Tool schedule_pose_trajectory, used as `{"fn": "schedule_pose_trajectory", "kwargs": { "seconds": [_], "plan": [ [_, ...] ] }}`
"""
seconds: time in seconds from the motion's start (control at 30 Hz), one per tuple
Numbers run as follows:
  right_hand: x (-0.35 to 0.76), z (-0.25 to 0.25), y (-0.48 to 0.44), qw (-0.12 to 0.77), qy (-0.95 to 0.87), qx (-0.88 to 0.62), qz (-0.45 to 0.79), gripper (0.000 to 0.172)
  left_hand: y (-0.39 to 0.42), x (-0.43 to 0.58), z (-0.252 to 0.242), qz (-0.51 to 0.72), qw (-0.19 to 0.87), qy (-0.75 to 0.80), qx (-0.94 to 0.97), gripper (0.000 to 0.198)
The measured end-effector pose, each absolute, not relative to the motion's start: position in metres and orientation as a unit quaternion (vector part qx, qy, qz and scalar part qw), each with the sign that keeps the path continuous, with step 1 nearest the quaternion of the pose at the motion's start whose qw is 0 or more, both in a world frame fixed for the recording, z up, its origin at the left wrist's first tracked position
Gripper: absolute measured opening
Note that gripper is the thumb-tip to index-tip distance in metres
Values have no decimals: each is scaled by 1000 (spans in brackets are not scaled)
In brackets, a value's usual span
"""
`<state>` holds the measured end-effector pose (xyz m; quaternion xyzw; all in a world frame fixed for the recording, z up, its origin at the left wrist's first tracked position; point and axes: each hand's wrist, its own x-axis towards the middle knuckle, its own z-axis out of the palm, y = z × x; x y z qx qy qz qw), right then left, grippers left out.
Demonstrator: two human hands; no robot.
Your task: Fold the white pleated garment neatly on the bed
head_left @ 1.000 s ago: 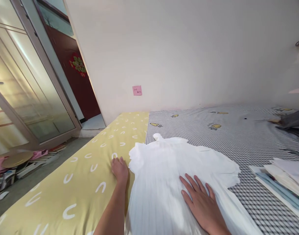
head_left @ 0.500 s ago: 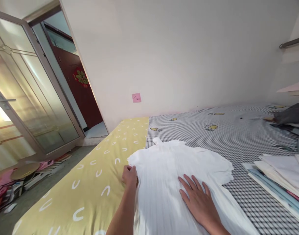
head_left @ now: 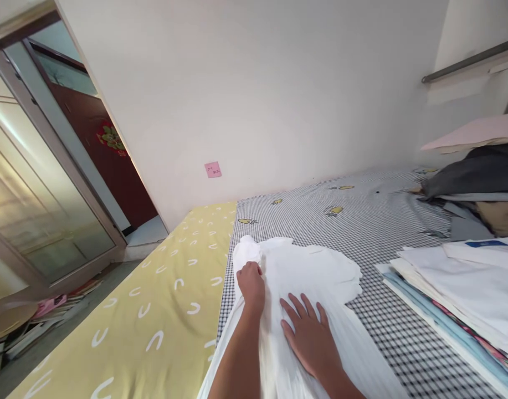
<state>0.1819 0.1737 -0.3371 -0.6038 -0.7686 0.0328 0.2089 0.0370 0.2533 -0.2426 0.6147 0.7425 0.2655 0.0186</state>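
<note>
A white ribbed garment (head_left: 307, 271) with a ruffled sleeve edge lies spread on the bed. Its left side is turned inward over the middle, and the near end runs out of the picture. My left hand (head_left: 251, 284) is closed on the folded-over left part, near the top of the garment; the fingertips are partly hidden. Flat on the middle of the cloth rests my right hand (head_left: 309, 335), fingers spread, holding nothing.
Folded clothes (head_left: 465, 282) are stacked at the right, with dark clothing (head_left: 478, 172) behind them. Yellow patterned fabric (head_left: 170, 310) covers the bed's left part, checked fabric (head_left: 395, 221) the right. A pink note (head_left: 213, 169) is on the wall. A glass door (head_left: 50, 194) stands at the left.
My left hand has moved inward, carrying the garment's left side over its middle. My right hand still lies flat on the cloth. The view has turned rightward.
</note>
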Motion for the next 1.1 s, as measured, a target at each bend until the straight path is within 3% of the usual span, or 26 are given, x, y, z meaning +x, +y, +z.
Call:
{"fn": "schedule_pose_trajectory", "kwargs": {
  "seconds": [0.2, 0.37, 0.6, 0.83, 0.97, 1.1],
  "plan": [
    [182, -338, 173, 218, -772, -597, 34, 53, 242, 58, -265, 127, 127, 701, 691, 35],
    [181, -336, 176, 212, -767, -603, 55, 52, 196, 51, -251, 75, 188, 682, 703, 63],
    [198, -303, 167, 110, -800, -565, 172, 61, 94, -16, -232, 116, 116, 773, 612, 73],
    [233, -339, 88, 167, -830, -530, 48, 53, 4, -75, -269, 138, 110, 843, 508, 44],
    [254, -362, 57, 221, -801, -555, -42, 53, -21, -72, -292, 191, 99, 860, 463, 39],
    [256, -366, 53, 231, -791, -562, -70, 52, -26, -48, -301, 280, 86, 842, 453, 11]
  ]
}}
